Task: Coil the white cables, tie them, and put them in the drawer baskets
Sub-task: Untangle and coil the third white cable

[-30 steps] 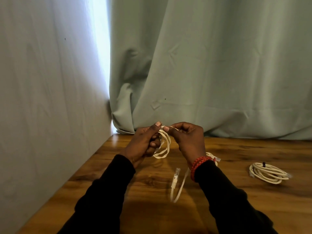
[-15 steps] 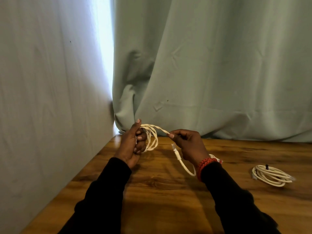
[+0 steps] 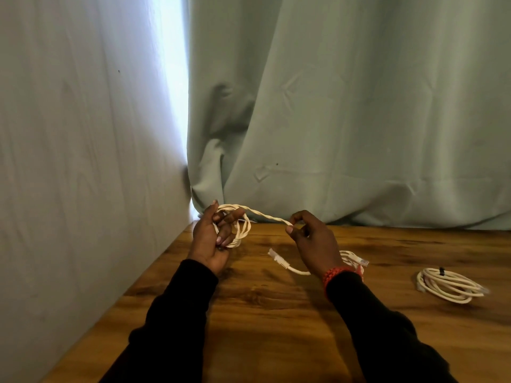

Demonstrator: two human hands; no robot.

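White cable (image 3: 265,216) stretched left-right, coil in left hand (image 3: 210,239) grip, strand in right hand (image 3: 312,239) pinch.

Light: dim room, daylight through gap (image 3: 174,106) between wall and curtain (image 3: 345,106)
Glare: gap blown out white
Shadows: soft, under arms on table (image 3: 262,313)
Blur: tied coil (image 3: 449,284) right edge smeared
Distortion: slight wide-angle bend at edges

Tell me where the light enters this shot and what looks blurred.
Head view: daylight glares through the gap between wall and curtain, blown out to white; the hands cast soft shadows on the wooden table; the tied coil at right smears at its far edge; straight lines bow from the wide lens.
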